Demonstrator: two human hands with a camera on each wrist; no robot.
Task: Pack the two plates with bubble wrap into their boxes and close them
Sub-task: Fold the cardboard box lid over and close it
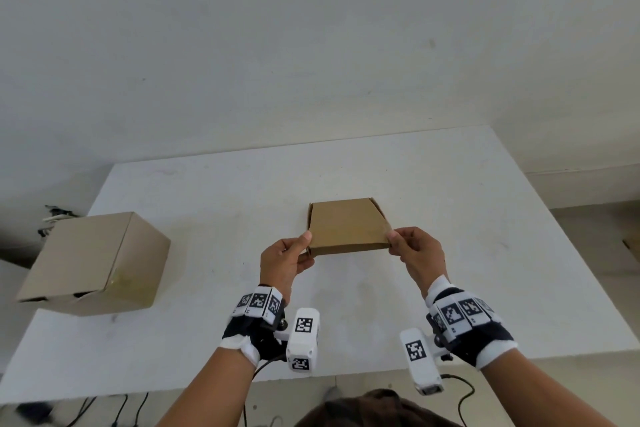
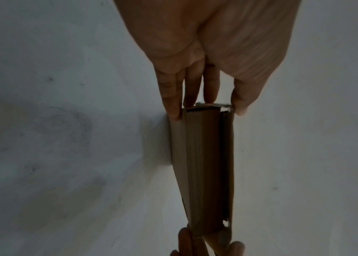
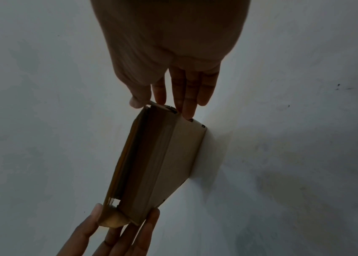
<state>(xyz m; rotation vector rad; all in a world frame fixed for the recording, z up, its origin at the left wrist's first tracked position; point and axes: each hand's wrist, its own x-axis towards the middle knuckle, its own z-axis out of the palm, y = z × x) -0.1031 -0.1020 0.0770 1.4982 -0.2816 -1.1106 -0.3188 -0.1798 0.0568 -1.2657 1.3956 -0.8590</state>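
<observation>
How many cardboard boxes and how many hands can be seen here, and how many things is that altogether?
Cardboard boxes: 2, the flat box pinched at its near corners and the big box on the table's left.
Hands: 2, the left hand and the right hand.
Total: 4.

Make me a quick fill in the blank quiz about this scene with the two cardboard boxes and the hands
1. The flat box is held at its near corners by ____ hands.
2. The left hand and the right hand each pinch a ____ of the flat box.
3. The taller box sits on the white table, on the person's ____ side.
4. No hand touches the ____ box.

Missing words: both; corner; left; taller
</observation>
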